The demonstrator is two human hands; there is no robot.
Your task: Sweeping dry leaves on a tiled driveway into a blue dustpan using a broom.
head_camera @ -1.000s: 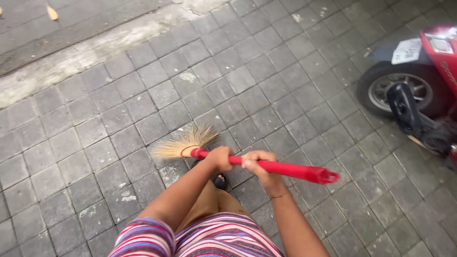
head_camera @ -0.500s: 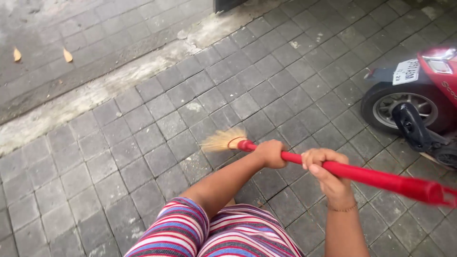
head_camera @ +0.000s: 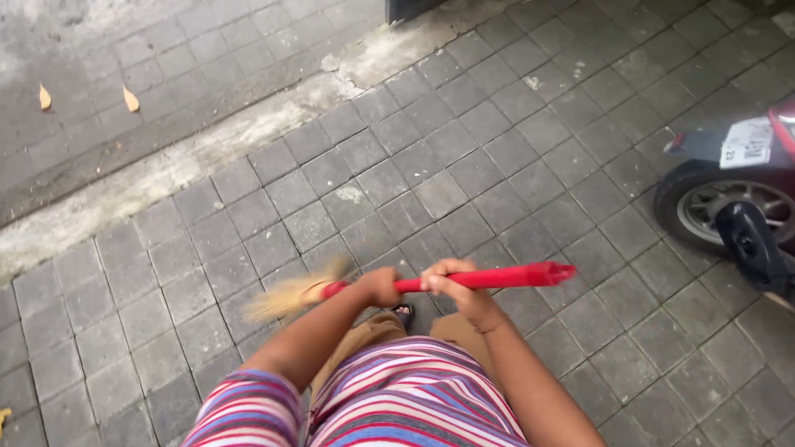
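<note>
Broom (head_camera: 431,284) lay across the middle of the view, low over the grey pavers (head_camera: 464,165), gripped by both hands. The left hand (head_camera: 379,286) was closed round the red handle just behind the bristles (head_camera: 291,295), which fanned out to the left, blurred, close to the ground or on it; which could not be told. The right hand (head_camera: 454,285) was wrapped round the handle just beside the left, fingers curled over the top. Past it the handle ran on rightward to its capped end. Below the hands were a striped shirt (head_camera: 389,397), tan trousers and a dark sandal (head_camera: 404,313) showing between the arms. Well to the right stood a scooter (head_camera: 737,199), its rear wheel on the pavers. At upper left a pale concrete strip (head_camera: 166,170) edged the paving, and beyond it two dry leaves (head_camera: 131,99) lay near each other.
</note>
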